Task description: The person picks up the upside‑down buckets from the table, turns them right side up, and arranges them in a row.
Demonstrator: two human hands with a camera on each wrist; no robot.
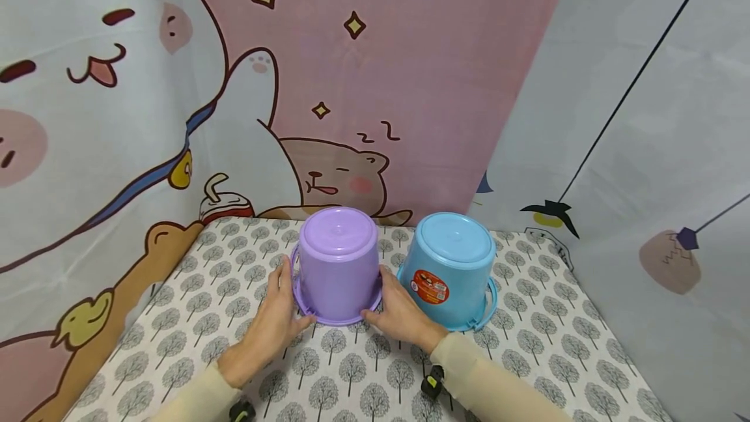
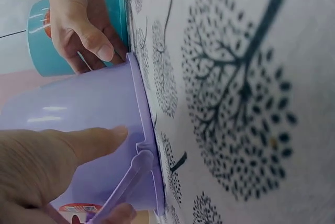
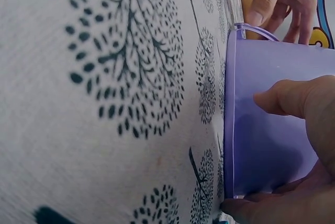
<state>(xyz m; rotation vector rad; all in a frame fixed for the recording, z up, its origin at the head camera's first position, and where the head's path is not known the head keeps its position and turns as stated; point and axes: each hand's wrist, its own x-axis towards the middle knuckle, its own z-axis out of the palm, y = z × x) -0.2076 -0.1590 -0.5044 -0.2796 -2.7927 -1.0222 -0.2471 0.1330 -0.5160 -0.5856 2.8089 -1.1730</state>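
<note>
A purple bucket (image 1: 338, 279) stands upside down on the patterned cloth, its rim against the cloth. My left hand (image 1: 272, 318) is at its left side, fingers fairly straight along the wall and thumb toward the front near the rim. In the left wrist view, the purple handle (image 2: 123, 185) hangs beside the left thumb (image 2: 99, 143). On the opposite side, my right hand (image 1: 404, 311) touches the bucket, thumb forward and fingers around by the rim. The right thumb (image 3: 282, 97) extends in front of the wall. Some fingertips of both hands are hidden.
Just right of the purple bucket is a light blue bucket (image 1: 454, 279), also upside down, with a red oval label (image 1: 430, 286) and its handle (image 1: 491, 305) at the right. A cartoon-printed curtain (image 1: 422, 83) hangs behind the table cloth (image 1: 375, 376).
</note>
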